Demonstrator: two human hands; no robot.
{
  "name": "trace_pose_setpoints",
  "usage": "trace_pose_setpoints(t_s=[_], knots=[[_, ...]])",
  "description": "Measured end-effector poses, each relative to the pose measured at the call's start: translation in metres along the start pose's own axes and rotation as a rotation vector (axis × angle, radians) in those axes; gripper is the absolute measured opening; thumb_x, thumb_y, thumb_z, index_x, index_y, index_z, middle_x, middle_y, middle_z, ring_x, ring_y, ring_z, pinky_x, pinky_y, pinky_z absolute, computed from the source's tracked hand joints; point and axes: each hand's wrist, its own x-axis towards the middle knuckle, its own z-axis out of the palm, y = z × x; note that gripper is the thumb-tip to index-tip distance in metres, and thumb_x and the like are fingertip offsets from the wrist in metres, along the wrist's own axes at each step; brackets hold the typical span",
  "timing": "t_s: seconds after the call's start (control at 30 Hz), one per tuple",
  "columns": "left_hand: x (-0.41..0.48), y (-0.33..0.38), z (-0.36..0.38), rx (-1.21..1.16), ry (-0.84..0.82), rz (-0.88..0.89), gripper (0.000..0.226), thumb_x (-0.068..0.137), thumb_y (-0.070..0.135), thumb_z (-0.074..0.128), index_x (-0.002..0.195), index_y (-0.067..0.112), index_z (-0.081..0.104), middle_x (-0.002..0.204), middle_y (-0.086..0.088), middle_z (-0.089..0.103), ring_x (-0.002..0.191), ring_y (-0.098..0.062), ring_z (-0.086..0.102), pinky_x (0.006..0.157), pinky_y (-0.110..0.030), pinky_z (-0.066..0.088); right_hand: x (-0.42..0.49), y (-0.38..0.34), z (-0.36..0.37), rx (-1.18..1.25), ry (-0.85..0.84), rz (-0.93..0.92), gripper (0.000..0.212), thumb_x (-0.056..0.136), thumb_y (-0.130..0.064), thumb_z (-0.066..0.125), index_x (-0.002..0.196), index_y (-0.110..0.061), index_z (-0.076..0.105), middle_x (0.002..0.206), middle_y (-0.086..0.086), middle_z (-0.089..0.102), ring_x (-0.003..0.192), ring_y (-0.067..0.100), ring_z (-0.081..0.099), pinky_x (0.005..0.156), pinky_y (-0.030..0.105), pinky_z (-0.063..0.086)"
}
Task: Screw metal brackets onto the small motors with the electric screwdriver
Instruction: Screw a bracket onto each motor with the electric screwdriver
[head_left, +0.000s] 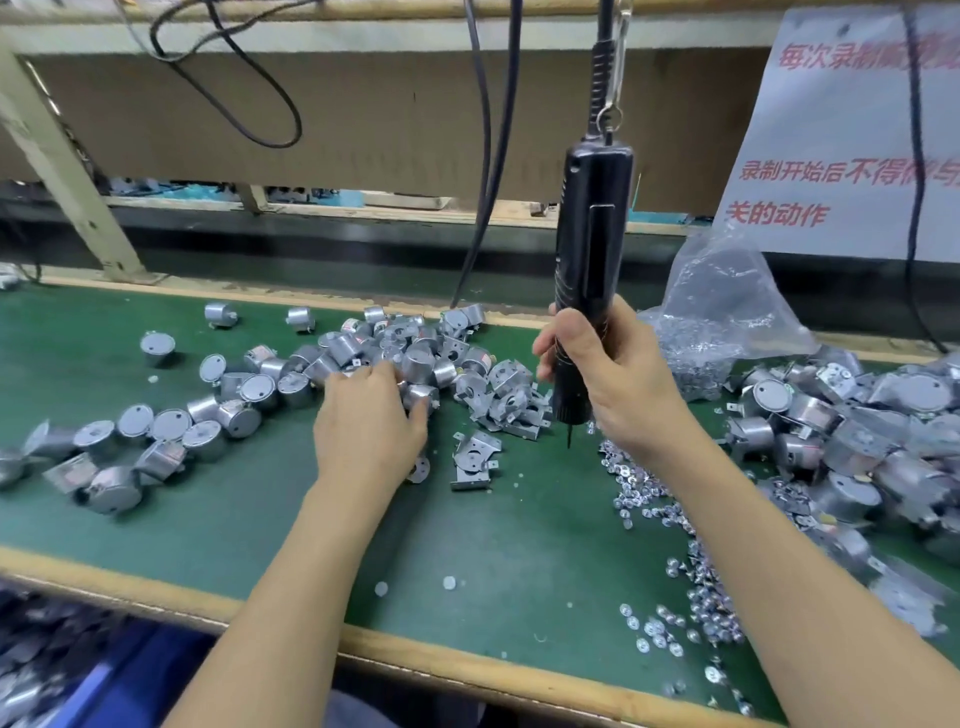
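Nearest, loose screws (670, 623) lie scattered over the right of the green surface (493, 545); further in, the left hand (371, 421) lies palm down, fingers curled round a motor (421, 397) at the near edge of a heap of motors (415, 353), with a loose bracket (475, 460) just to its right; the right hand (608, 379) grips the lower barrel of the black electric screwdriver (592, 228), held upright with its bit just above the surface. Further right sits a second heap (831, 431) and, behind it, a clear bag (722, 306) of small metal parts; at the far right a white sign (852, 135) bears red writing, partly readable as "录制开始后不得" and "关的动作".
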Motion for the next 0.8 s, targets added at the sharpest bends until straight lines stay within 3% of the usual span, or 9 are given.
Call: trace_pose_setpoints(t_s=[0.13, 0.27, 0.33, 0.43, 0.6, 0.7, 0.8], knots=[[-0.001, 0.006, 0.003, 0.015, -0.051, -0.035, 0.036, 0.086, 0.039, 0.069, 0.109, 0.013, 0.058, 0.092, -0.006, 0.067, 0.111, -0.032, 0.050, 0.066, -0.037, 0.045, 0.002, -0.003, -0.006, 0.016, 0.034, -0.030, 0.082, 0.077, -0.080, 0.056, 0.103, -0.001, 0.051, 0.073, -0.007, 0.061, 0.061, 0.011, 0.057, 0.066, 0.023, 0.050], [-0.009, 0.007, -0.004, -0.076, 0.018, -0.037, 0.026, 0.083, 0.033, 0.064, 0.105, 0.019, 0.061, 0.086, 0.000, 0.069, 0.104, -0.029, 0.052, 0.065, -0.035, 0.044, 0.002, -0.005, -0.011, 0.055, 0.040, -0.009, 0.088, 0.069, -0.095, 0.048, 0.095, -0.011, 0.053, 0.069, -0.004, 0.057, 0.059, 0.017, 0.053, 0.067, 0.037, 0.047], [-0.017, 0.011, -0.013, -0.215, 0.049, -0.070, 0.018, 0.081, 0.031, 0.065, 0.098, 0.024, 0.063, 0.080, 0.008, 0.067, 0.093, -0.025, 0.059, 0.065, -0.032, 0.043, 0.002, -0.005, -0.013, 0.069, 0.034, 0.001, 0.086, 0.069, -0.096, 0.045, 0.091, -0.013, 0.054, 0.070, -0.002, 0.057, 0.059, 0.018, 0.052, 0.065, 0.038, 0.046], [-0.036, 0.022, -0.031, -0.462, 0.003, -0.150, 0.007, 0.080, 0.035, 0.066, 0.088, 0.034, 0.064, 0.071, 0.020, 0.067, 0.071, -0.002, 0.060, 0.062, -0.023, 0.045, 0.003, -0.004, -0.014, 0.052, 0.036, -0.003, 0.085, 0.071, -0.095, 0.042, 0.090, -0.012, 0.055, 0.071, -0.002, 0.057, 0.061, 0.017, 0.053, 0.066, 0.038, 0.047], [-0.082, 0.044, -0.037, -0.731, -0.233, -0.142, 0.004, 0.082, 0.037, 0.069, 0.083, 0.040, 0.069, 0.059, 0.019, 0.065, 0.047, 0.001, 0.052, 0.046, -0.010, 0.033, 0.004, 0.000, -0.017, 0.013, 0.022, 0.009, 0.089, 0.071, -0.094, 0.040, 0.094, -0.011, 0.057, 0.079, 0.002, 0.059, 0.070, 0.021, 0.056, 0.077, 0.045, 0.050], [-0.104, 0.052, -0.026, -0.701, -0.370, -0.126, 0.004, 0.085, 0.036, 0.068, 0.082, 0.038, 0.071, 0.058, 0.020, 0.065, 0.047, 0.001, 0.052, 0.047, -0.010, 0.035, 0.005, 0.003, -0.019, -0.001, 0.016, 0.024, 0.086, 0.073, -0.093, 0.038, 0.092, -0.011, 0.057, 0.080, 0.003, 0.060, 0.072, 0.021, 0.057, 0.082, 0.049, 0.051], [-0.111, 0.052, -0.017, -0.531, -0.370, -0.069, 0.009, 0.090, 0.039, 0.062, 0.084, 0.036, 0.068, 0.065, 0.024, 0.066, 0.063, 0.001, 0.057, 0.061, -0.016, 0.042, 0.005, 0.008, -0.021, 0.001, 0.008, 0.035, 0.078, 0.077, -0.091, 0.037, 0.087, -0.016, 0.059, 0.079, 0.001, 0.060, 0.072, 0.021, 0.057, 0.083, 0.050, 0.049]])
